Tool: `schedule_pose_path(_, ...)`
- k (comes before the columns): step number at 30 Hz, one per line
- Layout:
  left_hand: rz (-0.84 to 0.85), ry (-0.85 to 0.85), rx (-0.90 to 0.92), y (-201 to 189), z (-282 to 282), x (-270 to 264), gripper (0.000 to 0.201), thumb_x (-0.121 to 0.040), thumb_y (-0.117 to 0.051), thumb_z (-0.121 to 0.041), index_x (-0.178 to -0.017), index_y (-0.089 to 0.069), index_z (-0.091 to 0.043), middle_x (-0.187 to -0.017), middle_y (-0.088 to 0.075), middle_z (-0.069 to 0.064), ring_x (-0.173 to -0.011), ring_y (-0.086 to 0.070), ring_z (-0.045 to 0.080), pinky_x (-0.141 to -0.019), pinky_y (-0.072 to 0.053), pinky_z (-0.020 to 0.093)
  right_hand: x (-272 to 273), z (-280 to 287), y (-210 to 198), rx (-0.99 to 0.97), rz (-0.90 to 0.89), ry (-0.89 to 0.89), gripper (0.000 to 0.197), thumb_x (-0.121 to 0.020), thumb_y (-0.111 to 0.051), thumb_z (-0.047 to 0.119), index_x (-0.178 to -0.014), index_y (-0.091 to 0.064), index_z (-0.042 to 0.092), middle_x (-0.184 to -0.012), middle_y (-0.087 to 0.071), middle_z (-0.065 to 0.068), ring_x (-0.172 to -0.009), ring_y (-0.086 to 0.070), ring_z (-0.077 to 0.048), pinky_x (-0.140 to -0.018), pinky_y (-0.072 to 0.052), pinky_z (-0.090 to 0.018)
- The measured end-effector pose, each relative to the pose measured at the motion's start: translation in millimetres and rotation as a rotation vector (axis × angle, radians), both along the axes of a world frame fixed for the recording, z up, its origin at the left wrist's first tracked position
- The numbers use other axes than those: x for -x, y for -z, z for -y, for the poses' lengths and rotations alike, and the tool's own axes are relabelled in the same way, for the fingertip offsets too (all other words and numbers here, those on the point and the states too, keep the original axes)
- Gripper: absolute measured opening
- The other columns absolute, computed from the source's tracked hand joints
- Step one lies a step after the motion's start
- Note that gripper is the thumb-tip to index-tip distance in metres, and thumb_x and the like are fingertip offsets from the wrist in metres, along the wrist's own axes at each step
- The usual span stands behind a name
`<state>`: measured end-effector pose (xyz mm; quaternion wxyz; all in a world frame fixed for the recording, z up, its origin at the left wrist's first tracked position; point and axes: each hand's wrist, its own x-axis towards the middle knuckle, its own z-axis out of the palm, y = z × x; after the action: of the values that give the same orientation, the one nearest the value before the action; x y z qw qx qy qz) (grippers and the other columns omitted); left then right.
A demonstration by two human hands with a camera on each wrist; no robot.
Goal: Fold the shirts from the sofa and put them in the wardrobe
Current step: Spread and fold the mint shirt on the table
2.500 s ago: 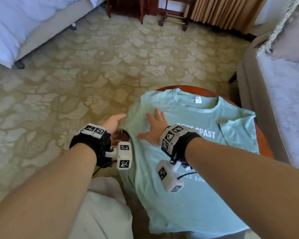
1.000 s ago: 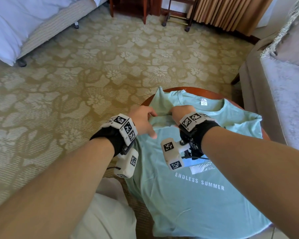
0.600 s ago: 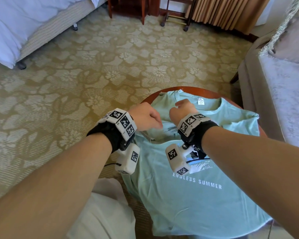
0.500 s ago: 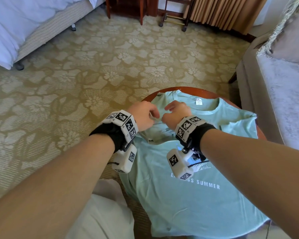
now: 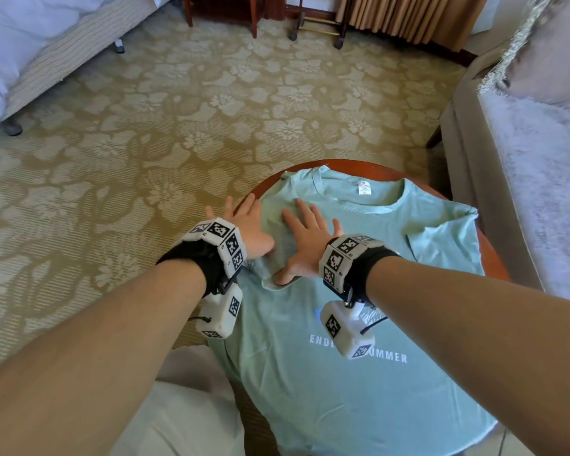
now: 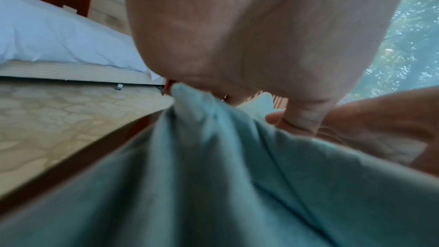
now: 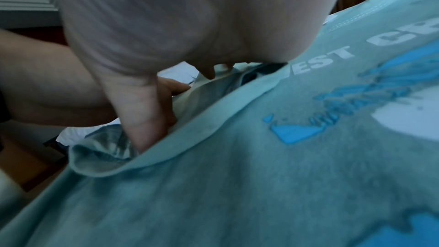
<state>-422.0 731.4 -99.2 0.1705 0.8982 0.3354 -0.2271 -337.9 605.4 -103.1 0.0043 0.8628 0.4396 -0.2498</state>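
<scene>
A mint-green T-shirt (image 5: pixel 352 383) with white print lies face up on a round wooden table (image 5: pixel 494 261), collar away from me. Its left sleeve (image 5: pixel 277 232) is folded in over the chest. My left hand (image 5: pixel 241 222) lies flat with spread fingers at the shirt's left shoulder, partly on the table edge. My right hand (image 5: pixel 306 238) presses flat on the folded sleeve, thumb at the sleeve hem. In the wrist views the green shirt (image 6: pixel 213 185) and the sleeve hem (image 7: pixel 166 147) fill the lower frame, with the palms above them.
A grey sofa (image 5: pixel 537 179) stands to the right of the table. A bed with white linen (image 5: pixel 30 44) is at far left, across patterned carpet (image 5: pixel 178 126). Wooden chair legs (image 5: pixel 254 14) and curtains (image 5: pixel 408 14) are at the back. My light trousers (image 5: pixel 178 413) show below.
Both hands held the left sleeve pinched above the chest; they have let go and now lie flat and spread on the folded sleeve and shoulder.
</scene>
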Motion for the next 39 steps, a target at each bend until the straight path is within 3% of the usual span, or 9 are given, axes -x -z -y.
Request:
schedule_pose_path(9,0.314,-0.381,0.005,-8.3,6.4,-54.4,0.091,-0.079,-0.062,-0.054,-0.150,-0.027,-0.008,-0.158,-0.023,0.013,-0.145,-0.023,0.035,-0.114,-0.027,0.057,-67.3,47.5,-33.3,-0.251,0.138,0.858,0.061,-0.083,-0.054,0.028,-0.137,-0.034,0.013,-0.136,-0.038,-0.008,-0.128,-0.035,-0.028,-0.108,-0.031,-0.047)
schedule_pose_path(15,0.334,-0.532,0.093,-4.9,3.7,-86.4,0.045,-0.074,-0.070,-0.045,-0.097,-0.058,-0.009,-0.128,-0.055,0.015,-0.087,-0.062,0.034,-0.069,-0.055,0.036,-134.4,104.9,-27.1,-0.204,0.212,1.343,0.053,-0.081,-0.054,0.020,-0.129,-0.034,0.007,-0.136,-0.039,-0.014,-0.130,-0.034,-0.033,-0.110,-0.022,-0.045)
schedule_pose_path(19,0.373,-0.579,0.118,1.6,-2.0,-95.5,0.030,-0.077,-0.074,-0.028,-0.070,-0.053,-0.009,-0.092,-0.064,0.012,-0.072,-0.060,0.028,-0.076,-0.057,0.038,-145.6,135.2,-18.1,0.049,0.107,1.190,0.063,-0.093,-0.045,0.024,-0.146,-0.021,0.000,-0.144,-0.029,-0.018,-0.137,-0.028,-0.034,-0.111,-0.023,-0.054)
schedule_pose_path(21,0.407,-0.576,0.127,3.5,-3.8,-101.6,0.021,-0.074,-0.077,-0.023,-0.074,-0.061,-0.010,-0.079,-0.065,0.008,-0.071,-0.063,0.026,-0.079,-0.058,0.039,-148.5,140.3,-9.0,0.021,0.143,1.205,0.058,-0.091,-0.040,0.030,-0.142,-0.032,0.004,-0.140,-0.036,-0.016,-0.131,-0.032,-0.034,-0.108,-0.026,-0.052)
schedule_pose_path(25,0.404,-0.622,0.092,19.4,-16.6,-117.7,0.022,-0.069,-0.077,-0.029,-0.071,-0.062,-0.013,-0.094,-0.072,0.009,-0.084,-0.067,0.028,-0.085,-0.056,0.038,-155.9,135.3,-12.4,-0.026,0.130,1.290,0.055,-0.087,-0.041,0.033,-0.134,-0.041,0.005,-0.136,-0.042,-0.014,-0.127,-0.037,-0.032,-0.106,-0.026,-0.049)
schedule_pose_path(28,0.414,-0.600,0.086,22.8,-19.6,-125.1,0.027,-0.081,-0.069,-0.026,-0.099,-0.069,-0.006,-0.106,-0.069,0.015,-0.098,-0.066,0.034,-0.085,-0.054,0.037,-165.8,131.9,-13.3,-0.113,0.107,1.288,0.048,-0.086,-0.044,0.032,-0.127,-0.051,0.009,-0.134,-0.048,-0.012,-0.125,-0.042,-0.033,-0.104,-0.029,-0.047)
schedule_pose_path(32,0.396,-0.611,0.067,20.4,-29.0,-135.8,0.014,-0.082,-0.071,-0.022,-0.079,-0.062,-0.011,-0.098,-0.071,0.012,-0.088,-0.067,0.031,-0.087,-0.056,0.041,-178.8,122.8,-10.4,-0.205,0.120,1.257,0.036,-0.085,-0.045,0.028,-0.116,-0.059,0.014,-0.127,-0.052,-0.010,-0.120,-0.044,-0.031,-0.099,-0.034,-0.045)
schedule_pose_path(37,0.269,-0.355,-0.084,0.7,-42.0,-148.5,0.038,-0.097,-0.053,-0.023,-0.130,-0.059,-0.004,-0.127,-0.061,0.016,-0.114,-0.059,0.037,-0.087,-0.049,0.036,-190.7,110.1,-8.6,-0.284,0.157,1.155,0.019,-0.080,-0.045,0.012,-0.093,-0.054,0.023,-0.113,-0.052,-0.003,-0.115,-0.037,-0.027,-0.091,-0.031,-0.045)
schedule_pose_path(39,0.217,-0.276,-0.167,-11.8,-50.3,-158.6,0.040,-0.103,-0.041,-0.024,-0.136,-0.053,-0.006,-0.133,-0.057,0.017,-0.116,-0.057,0.038,-0.094,-0.049,0.046,-194.8,104.8,-12.1,-0.288,0.158,1.144,0.020,-0.078,-0.045,0.010,-0.090,-0.056,0.022,-0.108,-0.055,-0.004,-0.111,-0.036,-0.027,-0.089,-0.032,-0.044)
